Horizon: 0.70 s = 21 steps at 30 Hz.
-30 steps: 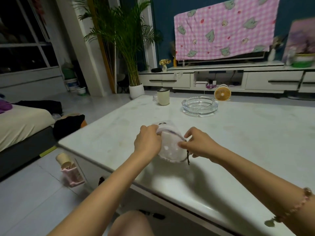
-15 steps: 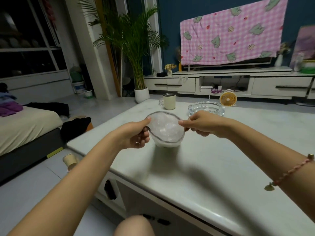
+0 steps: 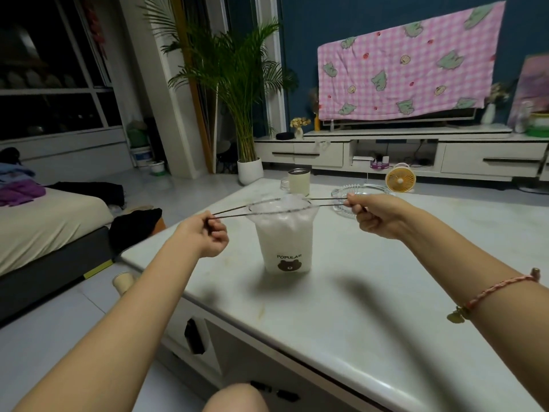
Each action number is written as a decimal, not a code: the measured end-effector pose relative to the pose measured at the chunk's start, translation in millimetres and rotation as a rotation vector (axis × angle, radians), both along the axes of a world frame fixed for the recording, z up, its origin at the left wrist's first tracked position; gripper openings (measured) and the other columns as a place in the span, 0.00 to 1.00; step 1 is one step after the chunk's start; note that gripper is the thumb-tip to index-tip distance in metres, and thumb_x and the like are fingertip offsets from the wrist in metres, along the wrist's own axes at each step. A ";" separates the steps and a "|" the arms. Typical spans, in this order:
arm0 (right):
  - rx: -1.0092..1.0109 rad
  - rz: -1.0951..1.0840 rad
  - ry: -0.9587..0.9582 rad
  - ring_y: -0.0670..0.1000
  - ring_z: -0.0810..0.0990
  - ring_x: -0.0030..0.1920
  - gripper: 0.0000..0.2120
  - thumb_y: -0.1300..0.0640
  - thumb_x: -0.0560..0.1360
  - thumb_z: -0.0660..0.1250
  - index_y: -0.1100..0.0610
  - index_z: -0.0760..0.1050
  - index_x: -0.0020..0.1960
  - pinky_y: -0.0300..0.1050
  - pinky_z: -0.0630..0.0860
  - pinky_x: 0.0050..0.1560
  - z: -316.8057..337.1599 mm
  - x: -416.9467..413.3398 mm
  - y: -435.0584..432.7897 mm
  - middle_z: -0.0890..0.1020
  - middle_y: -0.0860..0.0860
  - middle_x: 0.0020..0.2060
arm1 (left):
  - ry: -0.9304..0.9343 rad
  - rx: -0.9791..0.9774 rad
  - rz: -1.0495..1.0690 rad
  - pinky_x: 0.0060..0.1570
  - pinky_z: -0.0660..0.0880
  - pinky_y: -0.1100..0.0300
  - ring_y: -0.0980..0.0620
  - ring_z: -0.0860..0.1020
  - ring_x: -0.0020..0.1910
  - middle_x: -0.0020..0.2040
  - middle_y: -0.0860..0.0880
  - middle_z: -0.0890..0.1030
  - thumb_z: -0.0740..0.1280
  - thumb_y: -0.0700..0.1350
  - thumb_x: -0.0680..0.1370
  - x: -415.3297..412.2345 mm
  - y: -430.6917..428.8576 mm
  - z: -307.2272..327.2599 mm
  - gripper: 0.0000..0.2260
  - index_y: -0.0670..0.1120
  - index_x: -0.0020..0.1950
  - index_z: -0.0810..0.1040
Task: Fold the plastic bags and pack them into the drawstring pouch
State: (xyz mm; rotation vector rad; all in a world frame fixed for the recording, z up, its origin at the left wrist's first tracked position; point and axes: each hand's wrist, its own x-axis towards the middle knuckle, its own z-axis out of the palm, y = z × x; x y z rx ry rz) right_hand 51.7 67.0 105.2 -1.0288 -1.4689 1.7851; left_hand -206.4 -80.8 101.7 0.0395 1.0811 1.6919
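Changed: half a second ago both hands pinched the rim of the pouch's mouth. Now they have drawn apart to either side, with the cords stretched out between them.
Left hand: the left hand (image 3: 209, 233) is clenched around the end of the left cord (image 3: 231, 214), out to the left of the pouch.
Right hand: the right hand (image 3: 375, 217) is curled the same way around the right cord (image 3: 326, 202), out to the right.
Pouch: the white pouch (image 3: 283, 243) stands upright on the table between the hands, its bear print facing the camera.
Bags: crumpled clear plastic bags (image 3: 289, 203) fill the pouch and mound just above its mouth.
Done: no loose bags show on the table, so the folding and packing look finished.
Left: the mouth is still wide, so the cords probably need pulling further to cinch it over the bags.
Surface: a pale, glossy table (image 3: 356, 316) with a rounded front edge. On its far side stand a mug (image 3: 299, 182) and a glass ashtray (image 3: 338, 194).
Room: a living room at night, with a dark window on the left. A potted palm (image 3: 237, 84) stands by a pillar, and a pink checked cloth (image 3: 407, 72) is draped above a low white cabinet (image 3: 490, 162). A small yellow fan (image 3: 400, 181) sits on the floor beyond the table, and a bed (image 3: 44, 224) lies to the left.
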 end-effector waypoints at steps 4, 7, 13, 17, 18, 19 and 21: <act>-0.035 -0.137 0.100 0.42 0.58 0.16 0.14 0.57 0.81 0.57 0.57 0.70 0.38 0.30 0.52 0.18 3.7 4.7 11.2 0.66 0.46 0.18 | -0.157 -0.045 0.066 0.20 0.52 0.67 0.55 0.57 0.20 0.19 0.51 0.59 0.54 0.35 0.69 -8.8 -5.2 8.7 0.12 0.47 0.27 0.59; -0.108 -0.245 0.207 0.42 0.58 0.15 0.14 0.57 0.82 0.57 0.57 0.68 0.37 0.31 0.52 0.18 7.0 9.2 18.9 0.65 0.46 0.15 | -0.214 -0.089 0.113 0.24 0.51 0.63 0.53 0.54 0.21 0.21 0.51 0.57 0.54 0.39 0.78 -20.3 -9.5 16.2 0.19 0.47 0.26 0.57; -0.226 -0.388 0.368 0.42 0.57 0.13 0.15 0.57 0.82 0.56 0.56 0.67 0.37 0.31 0.52 0.17 0.8 13.5 30.5 0.64 0.46 0.13 | -0.238 -0.079 0.183 0.27 0.50 0.62 0.53 0.53 0.23 0.19 0.49 0.55 0.55 0.40 0.79 -32.3 -12.1 19.6 0.19 0.47 0.28 0.54; -0.111 -0.409 0.455 0.41 0.61 0.16 0.14 0.55 0.81 0.58 0.56 0.69 0.38 0.31 0.56 0.18 7.6 13.1 41.8 0.68 0.45 0.16 | -0.119 0.096 0.247 0.24 0.51 0.64 0.54 0.54 0.19 0.18 0.52 0.56 0.55 0.44 0.80 -33.1 4.2 34.3 0.25 0.47 0.22 0.57; -0.045 -0.391 0.450 0.41 0.62 0.17 0.14 0.55 0.81 0.58 0.56 0.70 0.38 0.31 0.58 0.19 8.0 17.8 41.0 0.69 0.45 0.18 | -0.024 0.131 0.225 0.22 0.51 0.66 0.55 0.55 0.17 0.18 0.52 0.57 0.56 0.44 0.80 -30.5 6.7 35.9 0.27 0.47 0.20 0.58; 0.034 -0.366 0.405 0.41 0.64 0.19 0.13 0.54 0.81 0.59 0.56 0.71 0.39 0.30 0.60 0.21 5.3 24.8 39.3 0.69 0.46 0.21 | 0.112 0.124 0.196 0.20 0.52 0.68 0.55 0.57 0.16 0.17 0.53 0.58 0.57 0.45 0.80 -27.4 7.5 34.6 0.27 0.47 0.19 0.60; 0.154 -0.302 0.205 0.42 0.65 0.24 0.12 0.54 0.80 0.60 0.57 0.73 0.40 0.32 0.63 0.27 -8.3 41.6 35.0 0.70 0.48 0.27 | 0.503 -0.036 0.133 0.19 0.56 0.70 0.57 0.61 0.16 0.17 0.54 0.61 0.59 0.45 0.80 -25.1 4.7 15.5 0.22 0.48 0.25 0.62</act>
